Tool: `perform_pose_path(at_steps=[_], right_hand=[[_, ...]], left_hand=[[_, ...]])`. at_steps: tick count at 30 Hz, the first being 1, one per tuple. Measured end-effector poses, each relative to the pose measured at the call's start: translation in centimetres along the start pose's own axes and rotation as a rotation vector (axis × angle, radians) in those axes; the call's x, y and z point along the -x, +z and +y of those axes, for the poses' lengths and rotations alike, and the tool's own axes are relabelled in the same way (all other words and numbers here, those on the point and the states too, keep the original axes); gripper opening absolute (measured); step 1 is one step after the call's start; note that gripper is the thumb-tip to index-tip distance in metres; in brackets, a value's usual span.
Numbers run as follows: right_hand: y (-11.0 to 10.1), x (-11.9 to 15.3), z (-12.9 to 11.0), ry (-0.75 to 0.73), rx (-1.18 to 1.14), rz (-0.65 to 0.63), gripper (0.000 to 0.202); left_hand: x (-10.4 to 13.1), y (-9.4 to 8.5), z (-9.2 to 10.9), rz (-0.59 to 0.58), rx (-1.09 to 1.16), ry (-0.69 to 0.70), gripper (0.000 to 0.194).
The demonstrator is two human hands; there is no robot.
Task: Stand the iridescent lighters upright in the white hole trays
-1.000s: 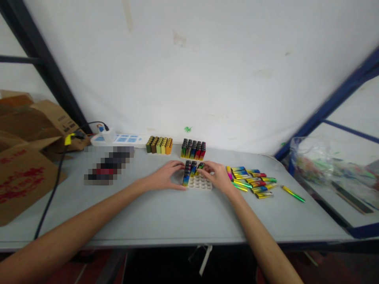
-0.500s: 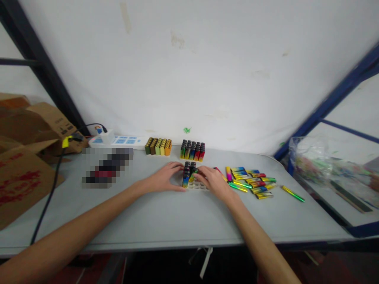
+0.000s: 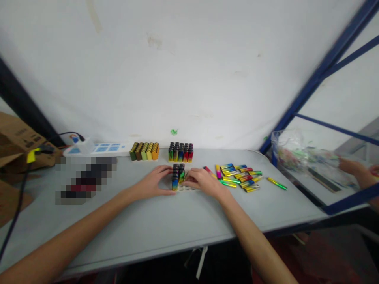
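A pale tray (image 3: 189, 188) with round slots stands in the middle of the table. Upright lighters (image 3: 175, 182) with black tops and blue-yellow bodies fill its left end. My left hand (image 3: 152, 182) curves around that end, thumb at the front corner and fingers behind, gripping the tray. My right hand (image 3: 204, 181) is over the tray's right part, fingers bent together against a green-yellow lighter (image 3: 181, 176) in the second row. Its fingertips are partly hidden. Just right of this hand lies a loose pile of shiny coloured lighter sleeves (image 3: 237, 173).
Behind stand a block of black-topped lighters (image 3: 181, 153) and a block of yellow-topped ones (image 3: 145, 152). A power strip (image 3: 111, 148), a blurred item (image 3: 89, 177) and cardboard boxes (image 3: 23, 138) are left. Beyond the blue frame (image 3: 314, 83) are a plastic bag (image 3: 291, 152) and another person's hand (image 3: 349, 165).
The view has turned to the right, bringing another person's hand in. My right fingers have come down with the green-yellow lighter, which now stands upright beside the first row. My left hand keeps its place.
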State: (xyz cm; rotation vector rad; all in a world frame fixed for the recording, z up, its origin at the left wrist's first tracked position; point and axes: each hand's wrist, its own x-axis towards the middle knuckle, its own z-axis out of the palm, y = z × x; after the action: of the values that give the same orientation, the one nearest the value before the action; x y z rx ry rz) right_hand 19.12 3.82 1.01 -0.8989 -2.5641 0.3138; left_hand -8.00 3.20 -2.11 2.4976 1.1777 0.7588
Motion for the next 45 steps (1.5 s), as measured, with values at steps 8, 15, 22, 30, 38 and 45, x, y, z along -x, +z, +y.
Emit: perform_pose_path(at_steps=[8, 15, 22, 30, 38, 45], right_hand=[[-6.6, 5.7, 5.1, 0.184, 0.031, 0.212, 0.028], [-5.4, 15.2, 6.7, 0.251, 0.337, 0.219, 0.024], [-2.4, 15.5, 5.3, 0.244, 0.539, 0.249, 0.019], [-2.3, 11.4, 3.3, 0.272, 0.519, 0.159, 0.027], [-1.1, 9.2, 2.5, 0.226, 0.321, 0.200, 0.012], [-2.0, 6.6, 0.1, 0.091, -0.131, 0.396, 0.019]], left_hand=[[-0.1, 0.0, -0.3, -0.012, -0.049, -0.004, 0.079], [-0.2, 0.1, -0.4, -0.003, -0.033, -0.013, 0.080], [-0.1, 0.3, -0.7, -0.004, -0.044, -0.011, 0.080], [0.0, 0.3, -0.8, -0.014, -0.057, -0.002, 0.081], [0.1, 0.2, -0.4, -0.002, -0.038, -0.001, 0.081], [0.2, 0.3, -0.3, 0.003, -0.017, 0.029, 0.076]])
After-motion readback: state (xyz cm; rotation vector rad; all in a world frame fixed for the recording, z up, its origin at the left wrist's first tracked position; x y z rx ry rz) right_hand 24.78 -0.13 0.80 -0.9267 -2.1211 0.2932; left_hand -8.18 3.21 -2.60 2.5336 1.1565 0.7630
